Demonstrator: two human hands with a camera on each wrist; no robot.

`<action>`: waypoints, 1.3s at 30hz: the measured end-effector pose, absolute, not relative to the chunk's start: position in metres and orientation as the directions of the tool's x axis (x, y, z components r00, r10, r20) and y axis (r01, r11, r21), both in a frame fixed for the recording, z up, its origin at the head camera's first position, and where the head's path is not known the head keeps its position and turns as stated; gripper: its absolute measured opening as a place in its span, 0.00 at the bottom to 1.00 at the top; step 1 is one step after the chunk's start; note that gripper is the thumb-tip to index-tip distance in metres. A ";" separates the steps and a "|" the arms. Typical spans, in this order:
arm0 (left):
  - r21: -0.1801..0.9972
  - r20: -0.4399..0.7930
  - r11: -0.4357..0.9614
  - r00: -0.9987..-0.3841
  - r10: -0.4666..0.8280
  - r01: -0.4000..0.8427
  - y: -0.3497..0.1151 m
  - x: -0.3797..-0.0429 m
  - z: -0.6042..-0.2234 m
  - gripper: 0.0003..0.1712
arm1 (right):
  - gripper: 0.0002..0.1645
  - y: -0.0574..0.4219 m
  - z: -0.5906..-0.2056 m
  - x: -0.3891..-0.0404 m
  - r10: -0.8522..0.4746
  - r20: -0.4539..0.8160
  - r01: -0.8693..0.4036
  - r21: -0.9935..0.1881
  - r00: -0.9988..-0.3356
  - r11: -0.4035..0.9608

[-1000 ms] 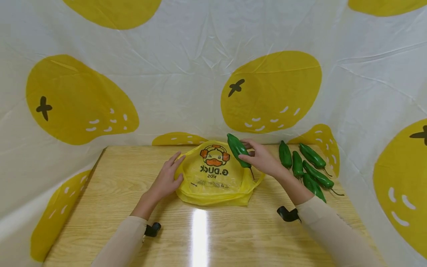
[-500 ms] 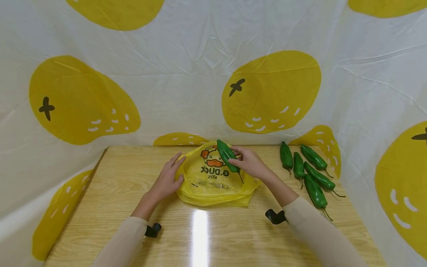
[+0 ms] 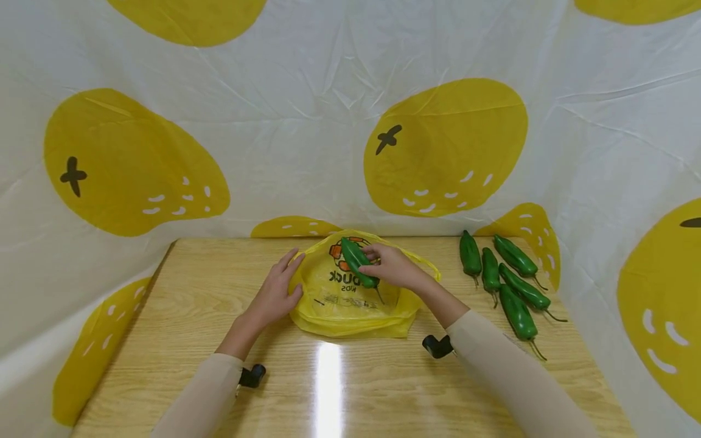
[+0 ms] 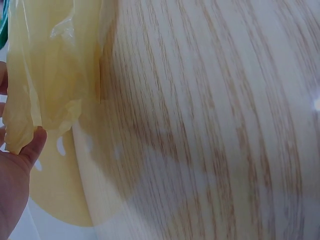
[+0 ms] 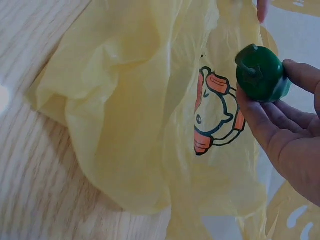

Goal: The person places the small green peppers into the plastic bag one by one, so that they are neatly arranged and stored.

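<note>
A yellow plastic bag (image 3: 350, 325) with a duck print stands with its mouth spread in the middle of the table. My left hand (image 3: 276, 289) holds the bag's left edge; the left wrist view shows the plastic (image 4: 55, 75) between the thumb (image 4: 36, 142) and fingers. Over the bag's mouth, my right hand (image 3: 391, 266) grips a glossy green chili pepper (image 3: 356, 260), tilted with its stem toward me. From the right wrist view, the pepper's stem end (image 5: 262, 75) shows between thumb and fingers, in front of the printed duck (image 5: 215, 115).
Several more green peppers (image 3: 517, 313) lie in a loose group at the table's right side. A light wooden table (image 3: 219, 261) is under everything. A white cloth with yellow fruit prints (image 3: 296, 158) hangs behind and along both sides.
My right hand has carried the pepper leftward and slightly down, from the bag's right side to over its mouth. The left hand has stayed at the bag's left edge.
</note>
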State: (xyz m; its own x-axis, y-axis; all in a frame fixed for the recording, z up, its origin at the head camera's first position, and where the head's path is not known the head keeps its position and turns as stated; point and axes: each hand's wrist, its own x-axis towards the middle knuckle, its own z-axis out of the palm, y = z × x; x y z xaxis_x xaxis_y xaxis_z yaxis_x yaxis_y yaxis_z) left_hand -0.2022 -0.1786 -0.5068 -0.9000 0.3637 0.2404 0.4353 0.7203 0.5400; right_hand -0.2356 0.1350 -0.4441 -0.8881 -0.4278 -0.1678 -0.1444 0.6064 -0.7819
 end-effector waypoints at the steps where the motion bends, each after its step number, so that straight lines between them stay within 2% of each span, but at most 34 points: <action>1: 0.541 0.241 0.720 -0.900 0.364 0.436 -0.178 -0.202 -0.507 0.40 | 0.35 0.133 -0.445 -0.237 -0.428 -0.177 -0.137 -0.783 -0.887 0.607; 10: 0.539 0.264 0.710 -0.891 0.368 0.453 -0.176 -0.201 -0.506 0.40 | 0.32 0.118 -0.454 -0.252 -0.470 -0.212 -0.152 -0.767 -0.857 0.623; 14: 0.532 0.258 0.716 -0.892 0.372 0.452 -0.175 -0.202 -0.507 0.40 | 0.33 0.110 -0.454 -0.255 -0.462 -0.227 -0.160 -0.735 -0.857 0.659; 20: 0.537 0.234 0.721 -0.898 0.372 0.438 -0.175 -0.202 -0.505 0.40 | 0.33 0.099 -0.461 -0.259 -0.455 -0.274 -0.112 -0.745 -0.847 0.657; 39: 0.548 0.235 0.720 -0.904 0.356 0.426 -0.176 -0.201 -0.505 0.40 | 0.21 0.067 -0.483 -0.263 -0.450 -0.336 0.009 -0.809 -0.827 0.588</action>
State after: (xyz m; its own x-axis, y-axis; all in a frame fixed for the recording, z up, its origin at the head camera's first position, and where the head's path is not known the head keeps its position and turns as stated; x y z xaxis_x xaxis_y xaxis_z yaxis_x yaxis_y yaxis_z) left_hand -0.2012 -0.1756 -0.5051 -0.9045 0.3562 0.2347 0.4257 0.7200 0.5481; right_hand -0.2633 0.0670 -0.4829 -0.8274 -0.4498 -0.3363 0.0094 0.5877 -0.8090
